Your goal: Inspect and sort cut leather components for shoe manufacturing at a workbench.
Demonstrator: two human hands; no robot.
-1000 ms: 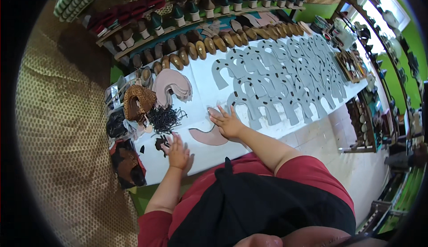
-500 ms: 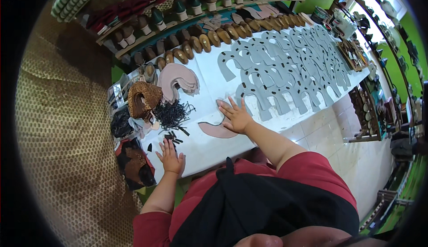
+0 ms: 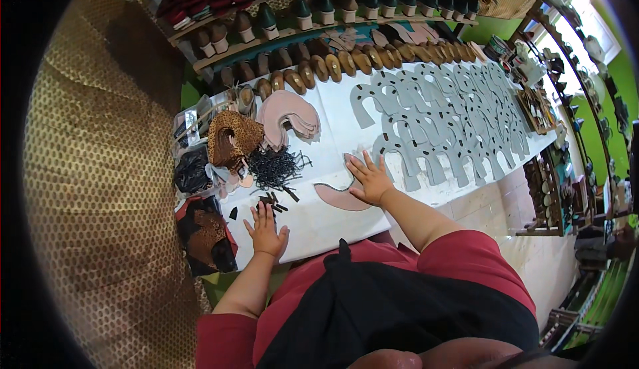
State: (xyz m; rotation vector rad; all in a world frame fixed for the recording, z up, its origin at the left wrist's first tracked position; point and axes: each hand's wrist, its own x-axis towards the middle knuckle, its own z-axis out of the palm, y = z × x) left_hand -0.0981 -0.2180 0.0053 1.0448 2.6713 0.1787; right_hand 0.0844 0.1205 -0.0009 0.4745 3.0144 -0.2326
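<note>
My right hand (image 3: 370,181) lies flat with fingers spread on a pink curved shoe-upper piece (image 3: 338,198), covering part of it. A dark jagged line follows that piece's inner edge. Nearer the left end of the white table, my left hand (image 3: 267,236) rests open, its fingertips at some short black strips (image 3: 277,204). Just beyond them is a tangled heap of thin black strips (image 3: 274,168). A stack of pink curved pieces (image 3: 287,111) sits behind the heap. To the right, many grey horseshoe-shaped pieces (image 3: 399,129) bearing small dark patches overlap in rows.
A leopard-print stack (image 3: 229,139) and a black plastic bag (image 3: 193,169) crowd the table's left end. Brown shoe lasts (image 3: 335,66) line the back edge, below shelves of shoes (image 3: 303,11). A wooden tray of tools (image 3: 534,111) stands at the far right.
The whole view has shifted a little, so the table appears farther right. Both hands keep nearly the same places on the table.
</note>
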